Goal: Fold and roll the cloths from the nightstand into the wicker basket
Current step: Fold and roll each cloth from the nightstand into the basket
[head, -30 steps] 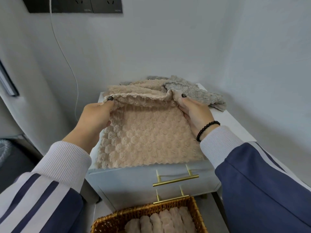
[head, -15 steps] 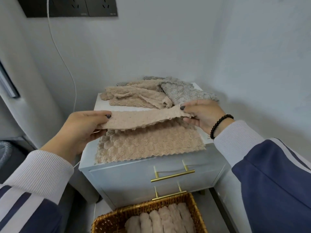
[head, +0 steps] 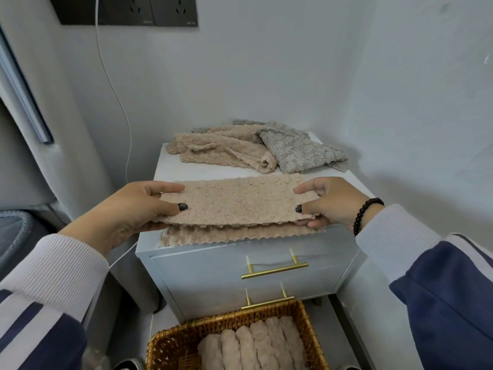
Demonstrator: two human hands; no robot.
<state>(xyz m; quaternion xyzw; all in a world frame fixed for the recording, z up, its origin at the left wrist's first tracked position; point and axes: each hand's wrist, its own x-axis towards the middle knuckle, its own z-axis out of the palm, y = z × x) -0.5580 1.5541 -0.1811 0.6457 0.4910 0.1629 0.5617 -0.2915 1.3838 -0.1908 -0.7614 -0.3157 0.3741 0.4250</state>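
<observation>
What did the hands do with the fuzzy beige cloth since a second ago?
Both hands, left and right, gripping the beige cloth by its far edge, pulled that edge toward the person and folded it over, nearly to the near edge. The cloth pile at the back, the nightstand and the basket of rolls stayed put.

Beige bubble-textured cloth (head: 237, 202), grey cloth (head: 298, 153), golden-brown wicker basket (head: 170, 345)

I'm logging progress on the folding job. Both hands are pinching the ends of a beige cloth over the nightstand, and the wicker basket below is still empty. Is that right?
Not quite. The left hand and right hand do pinch the ends of the beige cloth over the nightstand, but the wicker basket is not empty: the head view shows a row of rolled cloths in it.
</observation>
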